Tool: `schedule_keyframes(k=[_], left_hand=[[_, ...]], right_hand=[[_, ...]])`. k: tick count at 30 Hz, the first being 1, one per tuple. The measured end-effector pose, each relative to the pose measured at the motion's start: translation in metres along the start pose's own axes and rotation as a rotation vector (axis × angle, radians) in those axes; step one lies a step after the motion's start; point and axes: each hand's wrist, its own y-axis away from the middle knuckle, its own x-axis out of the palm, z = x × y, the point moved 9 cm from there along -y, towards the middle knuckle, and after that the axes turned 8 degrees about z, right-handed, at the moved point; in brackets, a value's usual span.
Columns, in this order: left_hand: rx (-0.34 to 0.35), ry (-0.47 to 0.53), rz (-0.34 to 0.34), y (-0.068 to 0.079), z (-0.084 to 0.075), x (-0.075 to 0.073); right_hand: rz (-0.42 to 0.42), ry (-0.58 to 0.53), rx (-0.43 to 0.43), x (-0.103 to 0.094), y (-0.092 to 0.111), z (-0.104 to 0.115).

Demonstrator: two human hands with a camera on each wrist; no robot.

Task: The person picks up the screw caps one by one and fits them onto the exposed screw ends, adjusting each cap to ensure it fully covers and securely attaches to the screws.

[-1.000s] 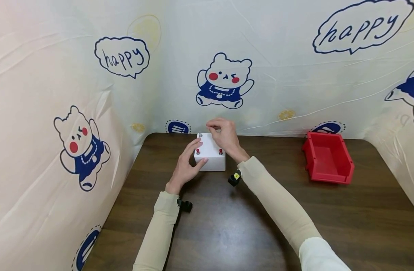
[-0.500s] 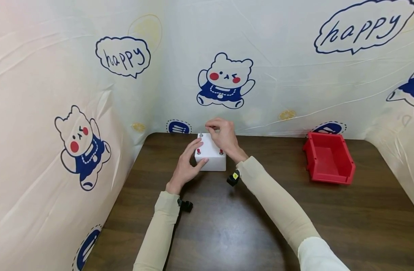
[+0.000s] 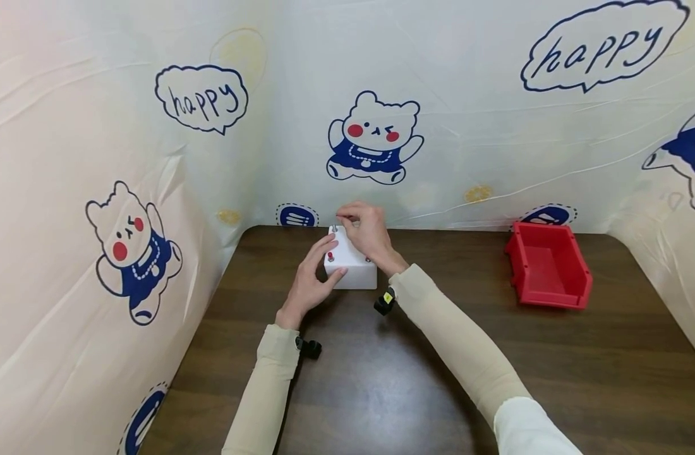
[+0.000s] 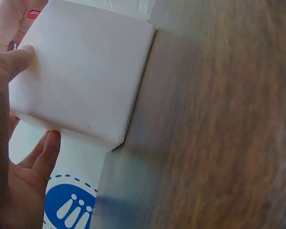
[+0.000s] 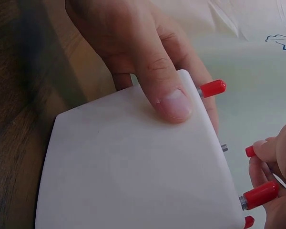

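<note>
A white box [image 3: 353,276] stands near the table's far edge, metal threaded posts rising from its top. My left hand [image 3: 310,281] grips its left part, thumb pressed on the near face and fingers along the left side. Pinched in my right hand [image 3: 369,232] is a small red cap [image 5: 250,151], held just off a bare threaded post [image 5: 224,148]. In the head view that post is at the box's far left corner. Red caps cover other posts, including the near left cap [image 3: 330,256] and a larger-looking cap [image 5: 260,195]. My right hand hides part of the box top.
A red open-front bin [image 3: 552,268] sits on the brown wooden table [image 3: 438,379] to the right. Printed cloth [image 3: 467,139] hangs just behind the table and along both sides. A black wrist camera [image 3: 309,348] is strapped on each sleeve.
My right hand has shifted slightly left, toward the bare post at the far left corner, and now overlaps the near right cap. My left hand keeps its hold on the box.
</note>
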Motion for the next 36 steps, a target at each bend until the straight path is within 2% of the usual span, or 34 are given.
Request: schedule_keyframes(k=[18, 36], left_hand=[[-0.009, 0.01, 0.001, 0.0, 0.001, 0.001], [0.023, -0.011, -0.008, 0.0, -0.002, -0.001]], right_hand=[[0.022, -0.004, 0.028, 0.01, -0.002, -0.001], [0.041, 0.002, 0.018, 0.016, -0.004, -0.001]])
